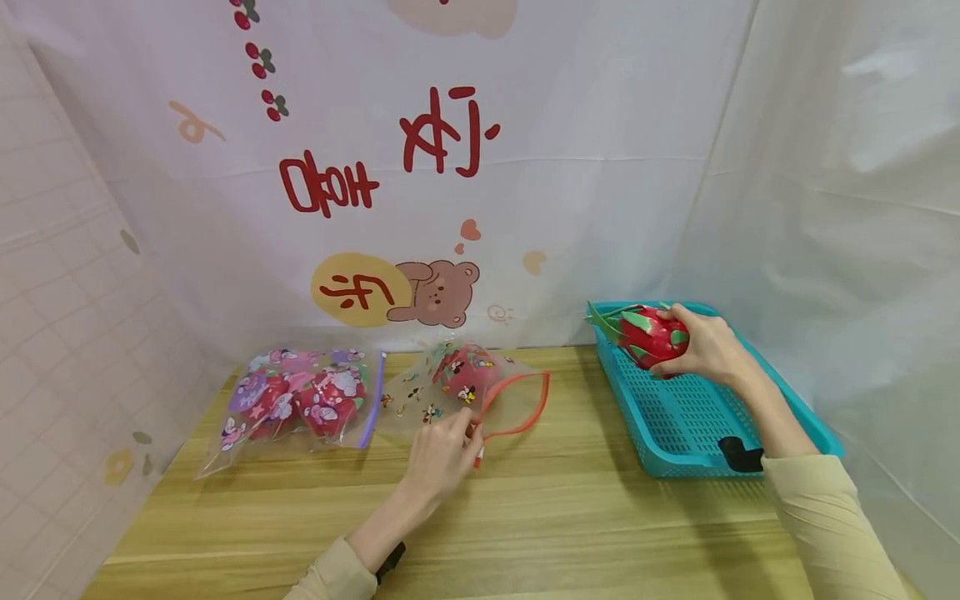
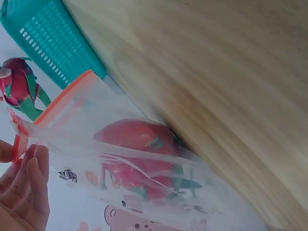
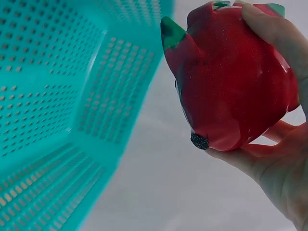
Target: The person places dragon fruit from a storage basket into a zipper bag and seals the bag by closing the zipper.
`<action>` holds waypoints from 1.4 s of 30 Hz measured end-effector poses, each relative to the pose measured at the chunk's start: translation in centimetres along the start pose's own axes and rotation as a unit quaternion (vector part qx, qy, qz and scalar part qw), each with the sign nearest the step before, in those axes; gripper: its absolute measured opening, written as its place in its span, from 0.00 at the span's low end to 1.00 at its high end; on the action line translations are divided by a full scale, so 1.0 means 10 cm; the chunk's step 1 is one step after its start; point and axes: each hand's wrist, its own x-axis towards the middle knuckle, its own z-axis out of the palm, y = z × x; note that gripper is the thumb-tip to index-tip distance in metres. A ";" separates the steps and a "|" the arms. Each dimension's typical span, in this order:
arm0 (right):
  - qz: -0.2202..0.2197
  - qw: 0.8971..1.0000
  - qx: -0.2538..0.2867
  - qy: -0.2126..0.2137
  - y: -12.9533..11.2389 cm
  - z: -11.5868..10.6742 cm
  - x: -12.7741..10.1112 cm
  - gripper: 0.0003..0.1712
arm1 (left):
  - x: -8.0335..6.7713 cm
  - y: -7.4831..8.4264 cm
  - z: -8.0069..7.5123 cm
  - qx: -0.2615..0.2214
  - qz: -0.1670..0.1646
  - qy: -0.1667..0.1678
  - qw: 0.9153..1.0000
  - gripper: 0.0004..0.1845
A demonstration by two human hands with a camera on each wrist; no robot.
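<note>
My right hand grips a red dragon fruit with green scales above the turquoise basket. In the right wrist view the fruit sits between thumb and fingers, apart from the basket wall. With thumb and fingers my left hand pinches the orange-red edge of a clear printed zip bag, whose mouth gapes toward the basket. Inside that bag lies another dragon fruit, seen through the plastic in the left wrist view.
To the left lies a second printed bag with a purple zip edge and red fruits inside. Both bags lie on the wooden table. A white printed curtain hangs behind it.
</note>
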 end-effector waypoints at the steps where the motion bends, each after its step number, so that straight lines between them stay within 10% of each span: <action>1: -0.007 1.000 0.003 0.003 -0.05 0.01 -0.01 0.47 | 0.01 0.00 0.00 -0.002 -0.003 0.003 1.000 0.05; 19: -0.164 0.985 0.051 -0.018 -0.83 0.33 -0.26 0.46 | 0.08 -0.02 -0.07 -0.014 -0.040 0.012 0.999 0.04; 42: -0.173 0.980 0.084 -0.057 -0.88 0.64 -0.39 0.48 | 0.12 -0.05 -0.09 -0.008 -0.113 0.019 0.993 0.03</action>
